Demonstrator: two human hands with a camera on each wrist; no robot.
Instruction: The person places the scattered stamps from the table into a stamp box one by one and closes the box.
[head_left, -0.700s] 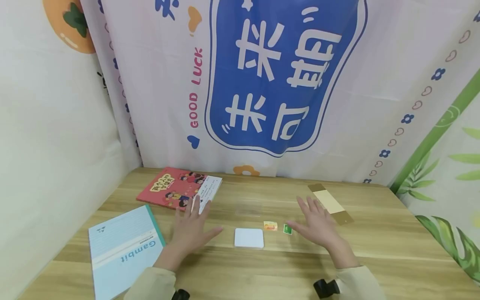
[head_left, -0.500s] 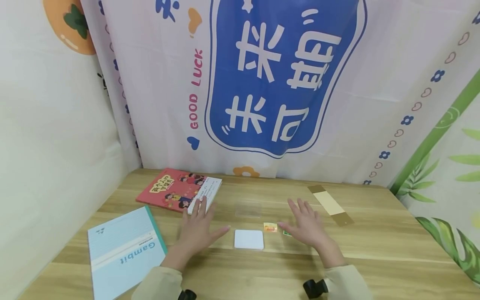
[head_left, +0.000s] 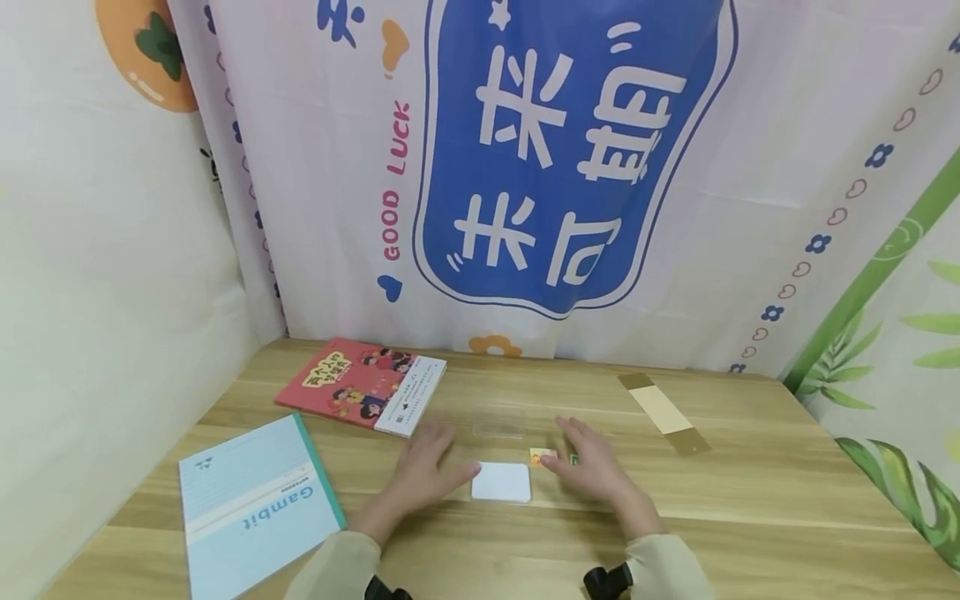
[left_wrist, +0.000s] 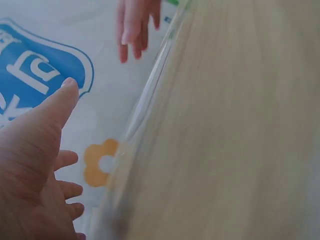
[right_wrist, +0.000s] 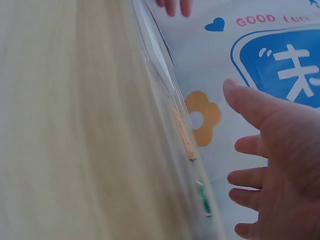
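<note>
Head cam: left hand (head_left: 426,477) and right hand (head_left: 592,471) flank a white card (head_left: 501,482) flat on the wooden table (head_left: 757,508). Both hands open, fingers relaxed and spread, nothing gripped. Left thumb tip sits at the card's near-left edge region; right thumb overlaps the small orange sticker (head_left: 537,456), and the green sticker (head_left: 573,459) is mostly behind that hand. Can't tell contact from hover at this angle. Clear sheet (head_left: 499,423) lies just beyond the card. My read: approach step, no grasp made. Next move on anything this flat calls for a fingertip pinch at an edge, or a slide first. Text: "Gambit" on the blue notebook (head_left: 258,504), upside down; Chinese title on the red book (head_left: 352,382), too small to call in full; backdrop (head_left: 525,167) says "GOOD LUCK" and 未来可期, sideways. Brown-and-cream strip (head_left: 663,414) off to the right, no legible print. Left wrist: thumb out, fingers loosely bent, holding nothing; other hand hangs across. Right wrist: same pose, empty; both stickers show edge-on, unreadable, and "GOOD LUCK" is partly in frame.
</note>
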